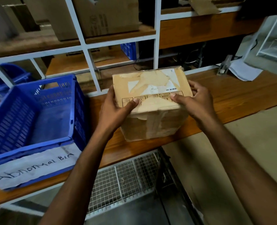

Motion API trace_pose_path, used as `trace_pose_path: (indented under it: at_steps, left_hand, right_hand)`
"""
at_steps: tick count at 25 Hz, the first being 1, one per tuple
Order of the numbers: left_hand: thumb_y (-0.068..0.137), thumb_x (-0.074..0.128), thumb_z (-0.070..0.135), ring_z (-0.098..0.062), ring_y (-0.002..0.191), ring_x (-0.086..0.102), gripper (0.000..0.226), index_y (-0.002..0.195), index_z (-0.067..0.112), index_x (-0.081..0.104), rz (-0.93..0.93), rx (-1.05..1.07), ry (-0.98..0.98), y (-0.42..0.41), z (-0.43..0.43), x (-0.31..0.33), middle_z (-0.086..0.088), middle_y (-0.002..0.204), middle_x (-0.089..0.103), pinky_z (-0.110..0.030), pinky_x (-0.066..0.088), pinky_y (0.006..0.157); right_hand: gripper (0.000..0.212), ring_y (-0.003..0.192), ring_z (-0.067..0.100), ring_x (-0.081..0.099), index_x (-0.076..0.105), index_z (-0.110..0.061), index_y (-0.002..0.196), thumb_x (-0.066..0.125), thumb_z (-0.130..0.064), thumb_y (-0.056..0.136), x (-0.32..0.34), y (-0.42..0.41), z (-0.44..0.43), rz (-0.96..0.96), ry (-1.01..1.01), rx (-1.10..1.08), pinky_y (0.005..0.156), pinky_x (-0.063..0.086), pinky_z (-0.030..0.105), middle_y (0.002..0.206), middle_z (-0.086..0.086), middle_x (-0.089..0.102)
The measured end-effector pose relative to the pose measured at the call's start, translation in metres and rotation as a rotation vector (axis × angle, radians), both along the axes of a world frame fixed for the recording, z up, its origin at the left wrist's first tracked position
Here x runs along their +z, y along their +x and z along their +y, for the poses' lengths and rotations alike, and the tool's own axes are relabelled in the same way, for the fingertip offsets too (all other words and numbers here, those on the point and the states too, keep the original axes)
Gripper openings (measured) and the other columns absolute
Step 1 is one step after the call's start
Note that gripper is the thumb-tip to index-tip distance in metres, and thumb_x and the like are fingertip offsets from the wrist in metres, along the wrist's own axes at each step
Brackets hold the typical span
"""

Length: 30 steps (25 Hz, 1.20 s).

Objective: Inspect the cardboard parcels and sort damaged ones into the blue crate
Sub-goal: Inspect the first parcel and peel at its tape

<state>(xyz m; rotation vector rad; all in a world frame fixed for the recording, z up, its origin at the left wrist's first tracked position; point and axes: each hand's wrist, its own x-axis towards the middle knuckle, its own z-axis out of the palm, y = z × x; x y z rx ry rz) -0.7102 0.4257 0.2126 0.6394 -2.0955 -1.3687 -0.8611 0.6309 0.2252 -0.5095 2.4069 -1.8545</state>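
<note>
A tan cardboard parcel point(150, 101) stands on the wooden table, its top covered with torn label scraps and peeled tape. My left hand point(116, 109) grips its left side, thumb lying on the top face. My right hand point(194, 101) grips the right side, thumb pressed on the top near the printed boxes. To the left sits the blue crate point(37, 114), with nothing visible inside it. A paper sign reading "Abnormal Bin" hangs on its front wall.
A white metal rack point(92, 62) with wooden shelves rises behind the table and carries more cardboard boxes point(105, 17). A clear plastic box point(274, 39) and loose papers point(243, 70) lie at the right. A wire mesh panel point(126, 179) sits below the table's front edge.
</note>
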Motion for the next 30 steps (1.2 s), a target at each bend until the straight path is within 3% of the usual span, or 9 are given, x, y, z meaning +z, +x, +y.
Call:
trace_pose_path:
  at_steps: [6,9,12,15,17,21,25,27,30]
  left_hand:
    - [0.073,0.082,0.063,-0.015,0.117,0.065,0.103,0.155,0.041,0.022,-0.041,-0.032,-0.135,-0.007,0.014,0.001,0.011,0.138,0.058,-0.051,0.057,0.098]
    - [0.083,0.081,0.054,-0.012,0.119,0.059,0.097,0.158,0.039,0.021,-0.03,-0.001,-0.056,-0.006,0.012,-0.001,0.016,0.134,0.054,-0.049,0.053,0.104]
    - [0.092,0.075,0.04,-0.011,0.127,0.052,0.093,0.163,0.035,0.016,0.002,0.002,0.05,0.005,0.012,-0.006,0.006,0.154,0.047,-0.043,0.051,0.106]
    - [0.094,0.072,0.044,-0.004,0.125,0.049,0.089,0.163,0.037,0.017,0.021,0.029,-0.052,0.008,0.016,-0.009,0.001,0.16,0.041,-0.043,0.051,0.106]
    - [0.093,0.07,0.053,0.001,0.121,0.048,0.085,0.162,0.039,0.022,0.038,0.048,-0.109,0.009,0.018,0.0,0.0,0.162,0.039,-0.04,0.051,0.104]
    - [0.089,0.064,0.071,-0.006,0.117,0.051,0.067,0.144,0.035,0.051,0.045,0.141,-0.345,0.006,0.011,0.031,0.003,0.147,0.056,-0.031,0.052,0.09]
    - [0.089,0.057,0.076,-0.007,0.094,0.055,0.058,0.125,0.031,0.058,-0.045,0.308,-0.47,-0.013,0.011,0.036,0.005,0.115,0.065,-0.017,0.034,0.063]
    - [0.089,0.053,0.077,-0.012,0.093,0.061,0.061,0.125,0.028,0.058,-0.056,0.33,-0.473,-0.021,0.009,0.028,0.006,0.108,0.065,-0.022,0.038,0.068]
    - [0.087,0.057,0.079,-0.016,0.096,0.063,0.069,0.132,0.027,0.049,-0.056,0.338,-0.454,-0.036,0.004,0.017,0.006,0.109,0.061,-0.026,0.038,0.077]
  right_hand:
    - [0.1,0.107,0.004,0.059,0.041,-0.028,0.151,0.095,-0.025,0.068,-0.001,-0.003,0.004,-0.06,0.028,0.096,0.09,0.052,0.03,0.118,-0.016,0.059]
    - [0.089,0.11,0.006,0.06,0.043,-0.028,0.151,0.089,-0.018,0.075,0.0,-0.005,0.005,-0.078,-0.02,0.141,0.087,0.051,0.027,0.117,-0.015,0.063]
    - [0.082,0.108,0.0,0.06,0.04,-0.028,0.155,0.078,-0.009,0.086,0.0,-0.01,0.017,-0.108,-0.055,0.237,0.083,0.05,0.019,0.114,-0.019,0.064]
    - [0.076,0.097,-0.014,0.061,0.039,-0.025,0.156,0.077,-0.016,0.09,-0.008,-0.008,0.019,-0.055,-0.06,0.201,0.072,0.054,0.01,0.11,-0.023,0.062]
    - [0.075,0.095,-0.019,0.062,0.041,-0.022,0.154,0.078,-0.024,0.09,-0.007,-0.004,0.017,-0.015,-0.094,0.157,0.077,0.056,0.01,0.114,-0.021,0.063]
    - [0.07,0.111,-0.007,0.057,0.043,-0.035,0.15,0.069,-0.06,0.089,0.02,-0.005,0.012,0.182,-0.08,0.09,0.086,0.055,0.022,0.134,-0.015,0.057]
    - [0.054,0.096,0.004,0.062,0.05,-0.033,0.141,0.066,-0.055,0.094,0.015,-0.003,-0.013,0.32,0.049,-0.027,0.077,0.053,0.027,0.112,-0.017,0.059]
    - [0.054,0.098,0.017,0.066,0.053,-0.032,0.138,0.066,-0.058,0.092,0.005,-0.005,-0.023,0.335,0.091,-0.117,0.075,0.051,0.03,0.105,-0.016,0.062]
    - [0.077,0.12,0.026,0.06,0.036,-0.033,0.152,0.07,-0.06,0.089,0.0,-0.019,-0.028,0.254,0.177,-0.075,0.088,0.046,0.031,0.135,0.0,0.062]
